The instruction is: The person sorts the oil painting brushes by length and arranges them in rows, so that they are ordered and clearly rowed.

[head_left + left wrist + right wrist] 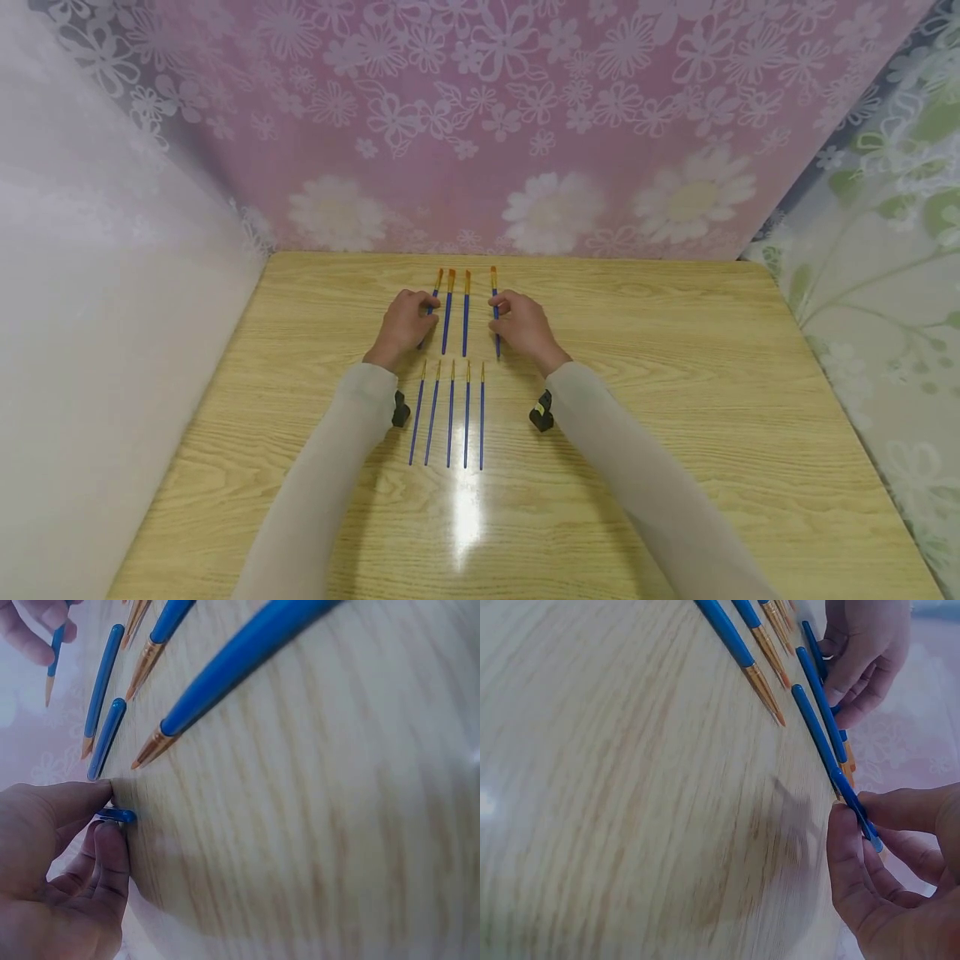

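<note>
In the head view, my left hand [405, 321] pinches a blue-handled paintbrush [438, 282] between thumb and fingers, bristles toward the back edge. My right hand [523, 323] pinches another wide paintbrush [494, 279], its bristles also pointing back. Between the hands lie two wide paintbrushes [447, 321] [467, 321], side by side. The right wrist view shows the blue handle [856, 804] tilted between right thumb and fingertips. In the left wrist view, the end of the left brush [118, 815] sticks out of the pinch, most of it hidden by the fingers.
Several thin blue paintbrushes [451, 417] lie in a row nearer me, tips pointing back, between the forearms. Everything lies on a wood-grain table [675, 400]. A pink floral curtain [450, 183] hangs at its back edge, with pale cloth on both sides.
</note>
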`<action>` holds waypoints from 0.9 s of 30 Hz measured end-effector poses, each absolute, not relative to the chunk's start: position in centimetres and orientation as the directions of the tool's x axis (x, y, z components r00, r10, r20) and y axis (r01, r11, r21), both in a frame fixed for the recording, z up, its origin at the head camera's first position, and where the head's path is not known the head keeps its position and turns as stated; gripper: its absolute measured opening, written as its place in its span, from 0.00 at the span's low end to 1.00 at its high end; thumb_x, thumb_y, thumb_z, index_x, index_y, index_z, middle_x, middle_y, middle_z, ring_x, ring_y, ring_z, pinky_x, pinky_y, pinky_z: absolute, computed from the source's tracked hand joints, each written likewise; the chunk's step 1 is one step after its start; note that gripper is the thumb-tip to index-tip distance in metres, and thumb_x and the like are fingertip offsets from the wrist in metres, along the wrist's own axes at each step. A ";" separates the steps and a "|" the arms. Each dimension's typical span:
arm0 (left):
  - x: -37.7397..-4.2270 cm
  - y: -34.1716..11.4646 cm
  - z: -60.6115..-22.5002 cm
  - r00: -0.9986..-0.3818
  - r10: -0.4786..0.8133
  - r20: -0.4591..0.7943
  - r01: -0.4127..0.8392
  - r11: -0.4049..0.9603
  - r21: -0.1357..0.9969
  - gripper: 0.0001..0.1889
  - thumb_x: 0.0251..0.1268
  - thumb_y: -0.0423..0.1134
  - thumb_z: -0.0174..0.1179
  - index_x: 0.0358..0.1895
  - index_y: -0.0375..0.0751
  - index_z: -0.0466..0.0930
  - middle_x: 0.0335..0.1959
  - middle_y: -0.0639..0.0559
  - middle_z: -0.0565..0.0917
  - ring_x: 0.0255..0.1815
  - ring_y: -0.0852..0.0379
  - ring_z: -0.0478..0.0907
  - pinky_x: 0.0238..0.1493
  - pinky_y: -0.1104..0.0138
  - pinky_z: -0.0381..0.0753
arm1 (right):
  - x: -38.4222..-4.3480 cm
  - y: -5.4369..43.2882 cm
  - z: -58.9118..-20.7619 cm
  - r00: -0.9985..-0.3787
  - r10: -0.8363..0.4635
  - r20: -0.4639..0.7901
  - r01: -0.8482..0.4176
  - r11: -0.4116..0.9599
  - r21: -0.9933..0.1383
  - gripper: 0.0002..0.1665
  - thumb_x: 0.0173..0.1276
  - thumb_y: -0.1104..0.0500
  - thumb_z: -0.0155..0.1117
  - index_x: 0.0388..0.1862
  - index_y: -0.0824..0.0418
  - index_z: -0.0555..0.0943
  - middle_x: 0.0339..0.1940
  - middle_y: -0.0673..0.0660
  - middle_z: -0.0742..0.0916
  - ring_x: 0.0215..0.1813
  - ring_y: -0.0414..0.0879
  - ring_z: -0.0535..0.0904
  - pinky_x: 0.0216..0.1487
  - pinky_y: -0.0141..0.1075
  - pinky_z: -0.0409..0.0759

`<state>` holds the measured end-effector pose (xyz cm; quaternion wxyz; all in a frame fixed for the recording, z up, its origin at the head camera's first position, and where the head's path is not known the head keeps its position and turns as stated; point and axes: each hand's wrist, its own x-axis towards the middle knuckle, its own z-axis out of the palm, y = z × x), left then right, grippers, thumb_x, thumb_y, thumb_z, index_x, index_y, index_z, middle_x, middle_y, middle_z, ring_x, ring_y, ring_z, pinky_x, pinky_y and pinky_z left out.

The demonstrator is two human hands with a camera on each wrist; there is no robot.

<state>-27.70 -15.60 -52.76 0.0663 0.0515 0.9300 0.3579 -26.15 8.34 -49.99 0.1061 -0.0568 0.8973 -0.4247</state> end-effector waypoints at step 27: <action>-27.8 -15.6 -52.8 -0.986 0.135 -0.099 0.033 0.737 0.676 0.17 0.84 0.36 0.60 0.68 0.38 0.84 0.67 0.37 0.78 0.58 0.40 0.78 0.65 0.47 0.80 | -26.9 5.2 -51.1 -0.969 -0.220 -0.110 -0.105 0.774 -0.624 0.23 0.83 0.66 0.61 0.73 0.66 0.80 0.69 0.69 0.78 0.55 0.58 0.79 0.57 0.51 0.82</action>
